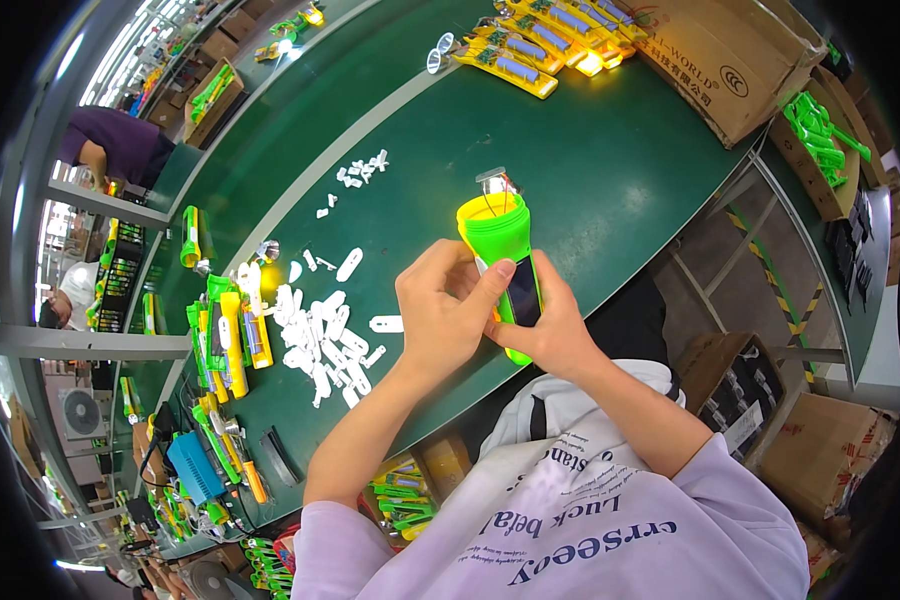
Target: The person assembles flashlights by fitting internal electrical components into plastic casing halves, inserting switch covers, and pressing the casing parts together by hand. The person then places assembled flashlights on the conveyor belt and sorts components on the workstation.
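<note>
Between my two hands is a green and yellow flashlight body [498,235], tilted with its wide head end away from me. A silvery reflector [497,183] hangs at that end on thin wires, outside the yellow rim. My left hand [444,300] grips the flashlight's left side, its thumb pressed on the body. My right hand [553,322] wraps the lower part from the right, next to a dark panel. To the left of my left hand lies a heap of small white plastic pieces [320,340].
Yellow flashlight inserts [510,65], some lit, lie at the far edge beside a cardboard box [735,65]. More green and yellow flashlights [232,335] and a blue device [196,467] are at the left. Green parts fill a box [820,140] at the right. Another person [115,140] works at far left.
</note>
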`<action>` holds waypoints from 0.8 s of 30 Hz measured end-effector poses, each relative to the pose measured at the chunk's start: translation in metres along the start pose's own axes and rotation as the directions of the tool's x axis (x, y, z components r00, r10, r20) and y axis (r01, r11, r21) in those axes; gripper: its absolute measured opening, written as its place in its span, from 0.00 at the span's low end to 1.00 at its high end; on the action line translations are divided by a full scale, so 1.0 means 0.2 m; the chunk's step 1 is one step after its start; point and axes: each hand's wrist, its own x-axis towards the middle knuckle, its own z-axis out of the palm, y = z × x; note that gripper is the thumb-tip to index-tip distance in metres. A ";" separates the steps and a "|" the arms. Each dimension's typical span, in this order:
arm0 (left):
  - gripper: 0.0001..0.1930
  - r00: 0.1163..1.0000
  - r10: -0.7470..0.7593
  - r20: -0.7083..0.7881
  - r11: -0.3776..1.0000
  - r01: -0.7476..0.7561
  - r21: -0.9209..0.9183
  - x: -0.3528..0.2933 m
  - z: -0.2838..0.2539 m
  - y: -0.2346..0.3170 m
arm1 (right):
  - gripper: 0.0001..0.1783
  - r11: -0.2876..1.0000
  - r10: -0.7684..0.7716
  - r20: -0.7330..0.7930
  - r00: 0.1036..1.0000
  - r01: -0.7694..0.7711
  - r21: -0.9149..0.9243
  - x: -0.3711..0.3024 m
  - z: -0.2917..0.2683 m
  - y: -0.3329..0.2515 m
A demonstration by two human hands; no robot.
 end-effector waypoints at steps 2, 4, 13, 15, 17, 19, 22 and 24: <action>0.14 0.994 0.100 -0.044 0.995 -0.098 0.026 0.00 0.00 -0.02 | 0.29 0.955 -0.196 -0.087 0.977 0.170 -0.245 -0.01 0.01 -0.02; 0.14 0.995 0.094 -0.038 0.995 -0.094 0.015 0.00 0.00 -0.02 | 0.29 0.964 -0.061 -0.131 0.989 0.024 -0.264 -0.02 0.02 -0.06; 0.24 0.994 0.110 -0.014 0.994 -0.110 -0.006 -0.01 -0.03 0.03 | 0.27 0.921 -0.183 -0.045 0.982 0.155 -0.357 -0.04 0.02 -0.02; 0.26 0.988 0.156 -0.001 0.982 -0.155 0.106 -0.02 -0.05 0.02 | 0.27 0.900 -0.258 -0.053 0.965 0.220 -0.375 -0.04 0.02 0.01; 0.27 0.960 0.273 0.059 0.945 -0.279 0.170 -0.03 -0.06 0.00 | 0.27 0.874 -0.333 -0.060 0.941 0.284 -0.395 -0.04 0.03 0.02; 0.29 0.955 0.291 0.065 0.945 -0.297 0.137 -0.03 -0.06 -0.01 | 0.27 0.855 -0.393 -0.064 0.917 0.339 -0.393 -0.04 0.03 0.03; 0.31 0.946 0.311 0.093 0.944 -0.319 0.085 -0.03 -0.06 -0.03 | 0.27 0.833 -0.423 -0.061 0.904 0.361 -0.419 -0.04 0.03 0.04; 0.31 0.943 0.313 0.115 0.945 -0.322 0.065 -0.03 -0.06 -0.02 | 0.27 0.823 -0.436 -0.069 0.897 0.367 -0.434 -0.04 0.03 0.05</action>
